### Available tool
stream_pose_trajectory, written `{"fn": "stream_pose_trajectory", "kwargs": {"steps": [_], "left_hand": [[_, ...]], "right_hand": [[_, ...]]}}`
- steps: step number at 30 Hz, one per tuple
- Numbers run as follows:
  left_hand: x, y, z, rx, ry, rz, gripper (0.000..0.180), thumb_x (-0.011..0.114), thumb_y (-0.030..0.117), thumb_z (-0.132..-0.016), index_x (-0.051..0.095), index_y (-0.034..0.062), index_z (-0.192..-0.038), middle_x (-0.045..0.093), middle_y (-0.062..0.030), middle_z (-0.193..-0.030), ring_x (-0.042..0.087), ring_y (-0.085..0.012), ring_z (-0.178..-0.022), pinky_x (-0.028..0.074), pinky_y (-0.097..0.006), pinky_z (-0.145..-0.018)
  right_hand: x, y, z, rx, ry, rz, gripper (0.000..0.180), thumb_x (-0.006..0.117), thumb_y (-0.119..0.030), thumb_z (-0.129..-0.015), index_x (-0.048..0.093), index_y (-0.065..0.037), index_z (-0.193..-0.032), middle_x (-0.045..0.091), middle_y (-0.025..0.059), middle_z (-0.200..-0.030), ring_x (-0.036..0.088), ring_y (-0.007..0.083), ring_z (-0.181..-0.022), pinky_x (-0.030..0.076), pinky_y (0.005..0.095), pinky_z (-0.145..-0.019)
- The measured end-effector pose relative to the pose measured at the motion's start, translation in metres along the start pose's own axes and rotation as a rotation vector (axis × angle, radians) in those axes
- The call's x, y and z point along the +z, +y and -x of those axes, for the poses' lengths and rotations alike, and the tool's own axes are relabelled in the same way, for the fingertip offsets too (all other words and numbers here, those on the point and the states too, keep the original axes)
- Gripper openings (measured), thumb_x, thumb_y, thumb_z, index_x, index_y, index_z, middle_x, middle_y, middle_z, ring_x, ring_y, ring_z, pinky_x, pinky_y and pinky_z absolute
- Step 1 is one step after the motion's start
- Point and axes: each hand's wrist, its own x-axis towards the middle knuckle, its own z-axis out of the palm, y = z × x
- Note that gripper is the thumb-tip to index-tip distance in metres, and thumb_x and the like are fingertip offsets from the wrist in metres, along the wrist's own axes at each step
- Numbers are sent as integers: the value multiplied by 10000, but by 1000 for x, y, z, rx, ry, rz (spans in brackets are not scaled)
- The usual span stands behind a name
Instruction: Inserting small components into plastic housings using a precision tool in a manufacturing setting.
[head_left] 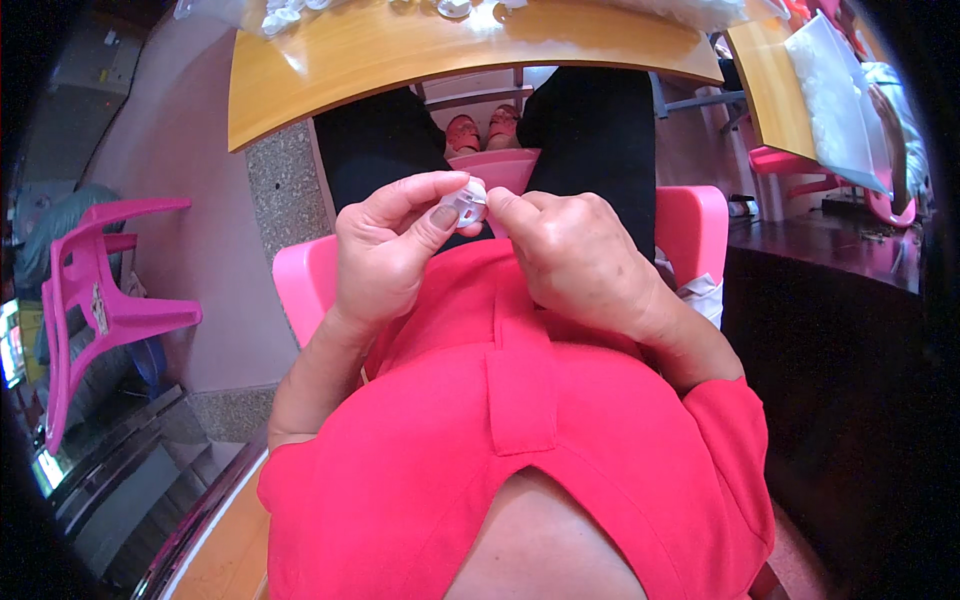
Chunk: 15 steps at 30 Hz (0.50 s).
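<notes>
Left hand (385, 255): raised in front of the lap, just off centre toward eleven o'clock. Thumb and index finger pinch a small whitish, see-through plastic part (466, 212); the thumbnail faces up and the forearm rises from about seven o'clock.

Right hand (590, 255): at one o'clock, back of the hand up, fingers curled, fingertips touching the part's three-o'clock side. Cannot tell whether they clasp the part itself or some tiny separate piece. Forearm slants in from four o'clock.

Part sits between both hands, at twelve o'clock, above the lap. Beyond it, further toward twelve: red shoes (502, 122), then wooden tabletop (400, 62). Pink plastic stool (150, 313) at nine o'clock.
</notes>
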Motion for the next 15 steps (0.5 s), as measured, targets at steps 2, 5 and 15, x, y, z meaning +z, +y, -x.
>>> {"fn": "stream_pose_trajectory", "kwargs": {"steps": [2, 5, 15], "left_hand": [[-2, -1, 1, 54, -38, -60, 227, 603, -18, -882, 618, -57, -1104, 659, -139, -1040, 645, -180, -903, 553, -295, -802], [-1, 0, -1, 58, -73, -97, 214, 602, -20, -881, 624, -58, -1091, 662, -130, -1014, 642, -170, -889, 552, -290, -793], [-12, -7, -18, -132, -126, 231, 259, 552, 24, -917, 561, -58, -1162, 636, -197, -1075, 650, -242, -902, 548, -354, -816]], "right_hand": [[-1, 2, -1, -28, -47, -71, 244, 566, 34, -752, 549, 19, -995, 610, 179, -701, 626, 344, -627, 494, 405, -526], [-2, 9, -4, -29, -137, -121, 215, 557, 44, -758, 568, 29, -972, 604, 195, -677, 627, 350, -630, 497, 407, -537], [-3, 16, -6, 34, -76, -205, 46, 556, 33, -804, 573, 40, -847, 601, 221, -678, 635, 365, -645, 504, 410, -567]]}}
